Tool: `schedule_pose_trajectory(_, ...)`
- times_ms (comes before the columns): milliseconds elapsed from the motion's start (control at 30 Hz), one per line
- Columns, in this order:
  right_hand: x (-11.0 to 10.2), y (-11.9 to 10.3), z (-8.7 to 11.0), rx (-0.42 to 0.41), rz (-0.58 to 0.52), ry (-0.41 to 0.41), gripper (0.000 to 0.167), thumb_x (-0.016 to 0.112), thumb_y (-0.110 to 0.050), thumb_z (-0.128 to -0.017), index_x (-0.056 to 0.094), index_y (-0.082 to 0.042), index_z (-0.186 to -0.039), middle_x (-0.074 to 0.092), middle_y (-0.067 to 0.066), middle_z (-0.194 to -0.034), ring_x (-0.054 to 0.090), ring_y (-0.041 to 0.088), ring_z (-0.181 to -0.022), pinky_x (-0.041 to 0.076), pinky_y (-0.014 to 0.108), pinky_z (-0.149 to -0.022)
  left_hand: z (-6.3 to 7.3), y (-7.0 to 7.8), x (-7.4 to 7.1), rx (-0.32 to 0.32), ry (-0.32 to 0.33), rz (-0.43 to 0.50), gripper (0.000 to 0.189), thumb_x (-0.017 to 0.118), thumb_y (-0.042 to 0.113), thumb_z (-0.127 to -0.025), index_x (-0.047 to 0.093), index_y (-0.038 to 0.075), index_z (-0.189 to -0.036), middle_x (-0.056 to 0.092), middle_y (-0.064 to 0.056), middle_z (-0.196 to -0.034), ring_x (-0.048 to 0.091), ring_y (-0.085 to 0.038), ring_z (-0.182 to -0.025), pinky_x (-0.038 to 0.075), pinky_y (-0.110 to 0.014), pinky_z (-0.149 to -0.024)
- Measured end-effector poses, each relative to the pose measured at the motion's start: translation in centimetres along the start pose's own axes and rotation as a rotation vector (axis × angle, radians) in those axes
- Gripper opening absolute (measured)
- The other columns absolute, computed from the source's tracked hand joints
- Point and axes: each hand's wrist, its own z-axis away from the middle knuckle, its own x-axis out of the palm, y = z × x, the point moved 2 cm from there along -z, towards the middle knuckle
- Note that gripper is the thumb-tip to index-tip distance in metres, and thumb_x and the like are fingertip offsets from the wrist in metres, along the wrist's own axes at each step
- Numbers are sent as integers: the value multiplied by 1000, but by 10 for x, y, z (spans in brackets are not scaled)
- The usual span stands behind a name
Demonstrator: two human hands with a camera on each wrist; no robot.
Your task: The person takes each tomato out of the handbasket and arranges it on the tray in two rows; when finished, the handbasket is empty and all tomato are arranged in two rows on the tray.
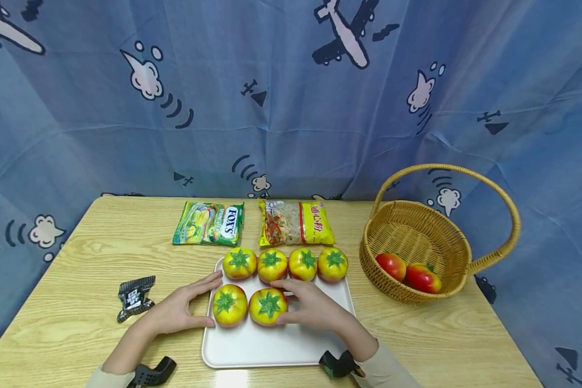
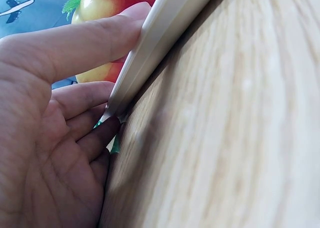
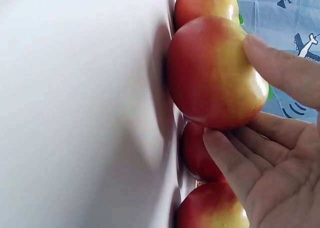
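Note:
My right hand holds a round yellow-and-red persimmon with a green leafy top, thumb at one side and fingers at the other. In the right wrist view, that persimmon sits between thumb and fingertips, close over the white tray. A second persimmon lies to its left. Several more, such as the left one, line the back of the tray. My left hand rests against the tray's left edge, fingers spread; in the left wrist view its thumb touches the rim.
Behind the tray lie a green FOX'S candy bag and a yellow-ended pasta bag. A small black packet is left of my left hand. At right stands a wicker basket with two red fruits; its tall handle arches up.

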Motion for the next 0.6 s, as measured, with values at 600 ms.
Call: schedule_pose_trajectory(600, -2, -2, 5, -8, -73, 2, 68, 78, -22, -78, 49, -6, -137, 51, 7, -139, 49, 23, -127, 45, 36, -103, 0, 0, 0, -7, -6, 8, 85, 76, 49, -73, 44, 12, -142, 29, -6, -155, 30, -37, -139, 28, -59, -108)
